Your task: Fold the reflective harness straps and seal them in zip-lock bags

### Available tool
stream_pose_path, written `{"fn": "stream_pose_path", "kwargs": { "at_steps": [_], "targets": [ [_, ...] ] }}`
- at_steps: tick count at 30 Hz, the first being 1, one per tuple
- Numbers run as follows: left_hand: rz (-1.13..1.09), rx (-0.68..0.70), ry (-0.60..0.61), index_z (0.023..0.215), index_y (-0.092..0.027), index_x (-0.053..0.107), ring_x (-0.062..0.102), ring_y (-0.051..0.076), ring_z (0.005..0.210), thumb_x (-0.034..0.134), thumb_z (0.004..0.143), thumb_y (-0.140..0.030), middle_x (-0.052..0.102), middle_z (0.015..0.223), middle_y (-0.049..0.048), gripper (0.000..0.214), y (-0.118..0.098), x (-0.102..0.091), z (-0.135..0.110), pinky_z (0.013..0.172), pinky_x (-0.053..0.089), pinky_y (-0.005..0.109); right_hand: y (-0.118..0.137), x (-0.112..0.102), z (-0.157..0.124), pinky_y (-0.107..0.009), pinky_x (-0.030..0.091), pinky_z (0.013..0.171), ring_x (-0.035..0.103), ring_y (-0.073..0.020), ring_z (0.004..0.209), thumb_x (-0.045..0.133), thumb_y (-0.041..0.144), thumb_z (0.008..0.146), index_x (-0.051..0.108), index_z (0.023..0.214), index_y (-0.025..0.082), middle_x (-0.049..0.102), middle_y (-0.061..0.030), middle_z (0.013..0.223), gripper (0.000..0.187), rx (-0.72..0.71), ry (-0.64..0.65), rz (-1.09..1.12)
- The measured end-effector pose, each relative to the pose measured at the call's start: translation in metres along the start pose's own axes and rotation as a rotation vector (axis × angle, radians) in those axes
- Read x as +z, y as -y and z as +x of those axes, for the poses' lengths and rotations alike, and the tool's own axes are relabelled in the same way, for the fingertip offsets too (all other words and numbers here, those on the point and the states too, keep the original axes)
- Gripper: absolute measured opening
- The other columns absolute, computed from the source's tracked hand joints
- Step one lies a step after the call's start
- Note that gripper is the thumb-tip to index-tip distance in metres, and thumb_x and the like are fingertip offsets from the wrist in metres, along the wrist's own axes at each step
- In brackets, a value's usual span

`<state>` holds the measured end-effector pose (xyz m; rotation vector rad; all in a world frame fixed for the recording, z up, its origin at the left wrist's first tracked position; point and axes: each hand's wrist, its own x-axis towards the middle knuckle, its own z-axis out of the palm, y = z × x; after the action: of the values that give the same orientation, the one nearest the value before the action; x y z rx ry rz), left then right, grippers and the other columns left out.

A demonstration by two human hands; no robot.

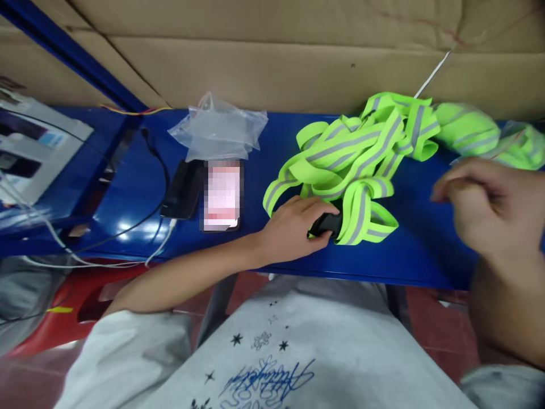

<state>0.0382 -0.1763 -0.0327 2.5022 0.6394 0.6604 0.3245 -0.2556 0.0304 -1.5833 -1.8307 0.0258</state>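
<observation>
Lime-green webbing point(349, 147), grey-striped, in loose tangled loops

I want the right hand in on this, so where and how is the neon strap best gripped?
Probably by the front loop of the neon strap, pinched by the right hand coming from the right: the loop juts rightward at the near edge, while the left hand grips the black buckle on its other side.

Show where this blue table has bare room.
Bare blue tabletop shows between the neon-yellow, grey-striped strap pile and your right hand; a narrower strip lies between that pile and the lit rectangular phone. Crowded: the back right, with plastic-bagged neon straps.
</observation>
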Motion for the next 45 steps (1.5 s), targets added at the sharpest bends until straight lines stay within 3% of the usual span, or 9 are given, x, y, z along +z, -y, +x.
{"fn": "stream_pose_path", "kwargs": {
  "at_steps": [2, 6, 8, 12, 18, 26, 34, 40, 45],
  "targets": [
    [0.069, 0.069, -0.005, 0.12, -0.02, 0.065, 0.074, 0.021, 0.103, 0.064, 0.095, -0.023, 0.076, 0.113, 0.0052, 0.026, -0.003, -0.002, 0.001, 0.099, 0.056, 0.04, 0.026, 0.0, -0.008, -0.041, 0.046, 0.072, 0.066, -0.0208, 0.077, 0.049, 0.024, 0.102, 0.068, 0.091, 0.029, 0.07, -0.0048, 0.082, 0.023, -0.131, -0.162, -0.006],
    [0.151, 0.166, -0.079, 0.123, -0.016, 0.062, 0.073, 0.022, 0.106, 0.062, 0.097, -0.024, 0.075, 0.116, 0.0078, 0.027, -0.015, -0.016, 0.009, 0.094, 0.056, 0.037, 0.056, 0.03, -0.015, -0.045, 0.05, 0.094, 0.069, -0.0312, 0.115, 0.061, 0.038, 0.102, 0.054, 0.147, 0.02, 0.073, -0.014, 0.132, 0.049, -0.476, 0.158, -0.185],
    [0.326, 0.22, -0.069, 0.125, -0.015, 0.062, 0.073, 0.024, 0.105, 0.059, 0.101, -0.024, 0.076, 0.115, 0.0095, 0.026, -0.019, -0.027, 0.015, 0.095, 0.054, 0.04, 0.05, 0.041, -0.011, -0.045, 0.047, 0.089, 0.07, -0.0326, 0.107, 0.058, 0.047, 0.104, 0.051, 0.152, 0.011, 0.074, -0.0179, 0.124, 0.061, -0.424, 0.201, -0.352],
    [0.726, 0.265, 0.057, 0.123, -0.011, 0.066, 0.075, 0.027, 0.097, 0.049, 0.105, -0.019, 0.076, 0.103, 0.0118, 0.026, -0.019, -0.042, 0.029, 0.099, 0.052, 0.048, 0.024, 0.04, -0.008, -0.043, 0.041, 0.08, 0.066, -0.0291, 0.087, 0.052, 0.044, 0.107, 0.071, 0.124, 0.013, 0.074, -0.0122, 0.093, 0.04, -0.349, 0.273, -0.468],
    [0.471, 0.279, -0.086, 0.12, -0.016, 0.062, 0.076, 0.022, 0.094, 0.062, 0.102, -0.025, 0.079, 0.107, 0.0045, 0.02, -0.005, -0.033, 0.042, 0.089, 0.057, 0.036, 0.017, 0.052, -0.006, -0.052, 0.042, 0.105, 0.061, -0.038, 0.13, 0.06, 0.049, 0.103, 0.048, 0.155, 0.01, 0.064, -0.0228, 0.143, 0.065, -0.263, 0.194, -0.278],
    [0.652, 0.396, 0.082, 0.127, -0.012, 0.06, 0.073, 0.026, 0.105, 0.06, 0.104, -0.027, 0.074, 0.115, 0.0123, 0.028, -0.012, -0.05, 0.045, 0.095, 0.056, 0.041, -0.003, 0.051, 0.015, -0.028, 0.05, 0.072, 0.067, -0.0175, 0.081, 0.055, 0.04, 0.106, 0.067, 0.101, 0.018, 0.073, -0.0051, 0.093, 0.025, -0.144, 0.448, 0.378],
    [0.98, 0.578, 0.13, 0.091, -0.013, 0.063, 0.071, 0.023, 0.075, 0.053, 0.103, -0.023, 0.072, 0.08, 0.0067, 0.018, -0.026, -0.056, 0.056, 0.076, 0.047, 0.036, 0.004, 0.037, 0.02, -0.027, 0.037, 0.063, 0.049, -0.013, 0.068, 0.054, 0.044, 0.104, 0.054, 0.08, 0.02, 0.058, 0.0003, 0.075, 0.034, -0.129, 0.52, 0.38],
    [0.95, 0.507, 0.114, 0.092, -0.015, 0.064, 0.072, 0.023, 0.071, 0.063, 0.1, -0.037, 0.074, 0.08, 0.0061, 0.023, -0.035, -0.054, 0.066, 0.067, 0.044, 0.036, -0.013, 0.021, 0.029, -0.026, 0.036, 0.063, 0.048, -0.0129, 0.069, 0.058, 0.06, 0.097, 0.062, 0.085, 0.017, 0.057, 0.0, 0.075, 0.044, 0.029, 0.657, 0.456],
    [0.977, 0.566, 0.131, 0.085, -0.015, 0.066, 0.069, 0.024, 0.064, 0.061, 0.095, -0.021, 0.071, 0.073, 0.0065, 0.013, -0.049, -0.05, 0.067, 0.062, 0.044, 0.038, -0.009, 0.01, 0.027, -0.027, 0.037, 0.063, 0.052, -0.0143, 0.068, 0.063, 0.058, 0.092, 0.062, 0.081, 0.018, 0.062, -0.0006, 0.073, 0.041, 0.121, 0.686, 0.468]
  ]
}}
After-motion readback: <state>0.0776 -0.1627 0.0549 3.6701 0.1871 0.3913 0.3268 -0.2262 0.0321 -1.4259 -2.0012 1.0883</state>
